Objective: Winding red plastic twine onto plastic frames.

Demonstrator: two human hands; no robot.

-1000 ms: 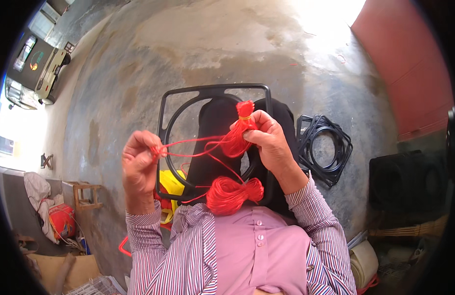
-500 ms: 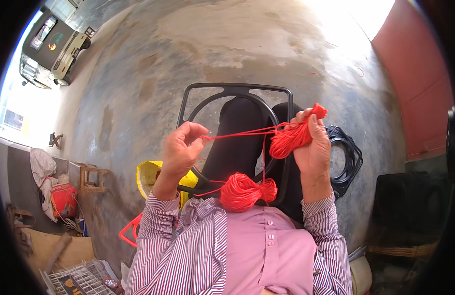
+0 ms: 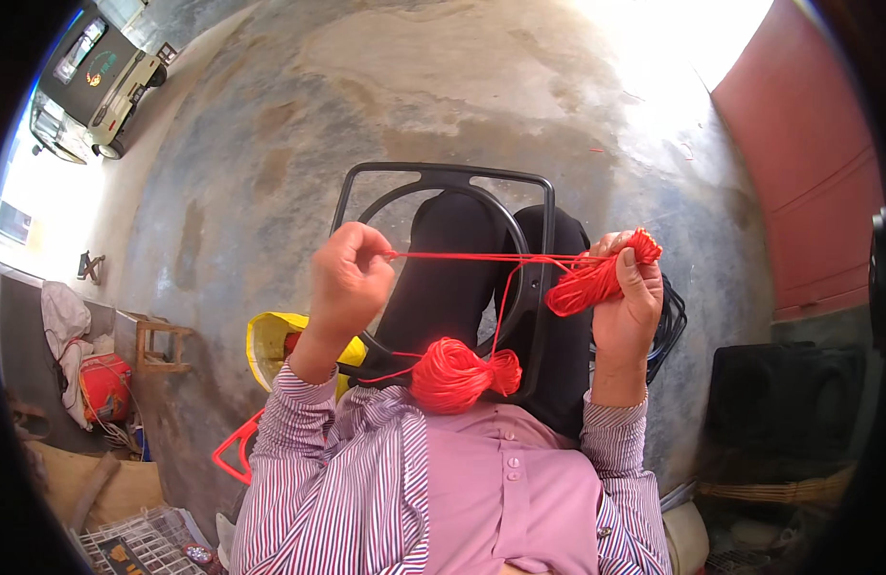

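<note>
My left hand [image 3: 352, 278] is closed in a fist round the end of a few red cord strands [image 3: 462, 256]. The strands run taut and nearly level to my right hand [image 3: 634, 311], which grips a bound hank of red cord [image 3: 596, 283] with the thumb on top. Beneath them a black frame [image 3: 548, 230], rectangular outside with a ring inside, rests over my dark-trousered legs. A second hank of red cord [image 3: 454, 376], tied near one end, lies on my lap against the shirt. One strand climbs from it toward the taut cord.
A yellow container [image 3: 267, 350] and a red frame [image 3: 237, 447] are at my left. Black frames [image 3: 669, 331] lie on the floor past my right hand. Further left stand a wooden stool [image 3: 162, 345] and a red bag [image 3: 105, 385]; a vehicle [image 3: 98, 81] is far left.
My left fingers have curled from a pinch into a fist. My right hand has moved outward with its hank, and the strands between my hands are straighter and more level.
</note>
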